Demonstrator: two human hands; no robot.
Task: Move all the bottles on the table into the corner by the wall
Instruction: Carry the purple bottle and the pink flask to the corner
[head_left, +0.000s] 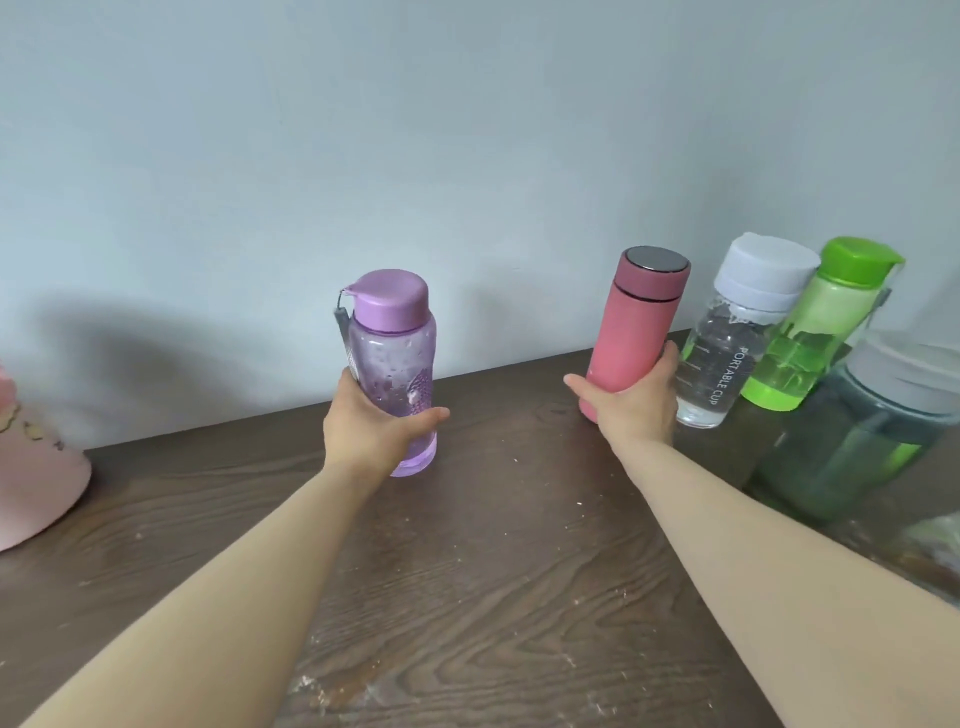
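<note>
My left hand is wrapped around the lower half of a clear purple bottle with a purple cap, upright near the middle of the dark wooden table. My right hand grips the base of a pink flask with a dark flat lid, leaning slightly right. Just right of it stand a clear bottle with a pale cap and "PORTABLE CUP" lettering, a green bottle with a green lid, and a larger grey-green bottle in front.
A pale blue-grey wall runs along the table's back edge. A pink rounded object sits at the far left edge. A crinkled clear bag lies at the right edge. White specks dot the tabletop.
</note>
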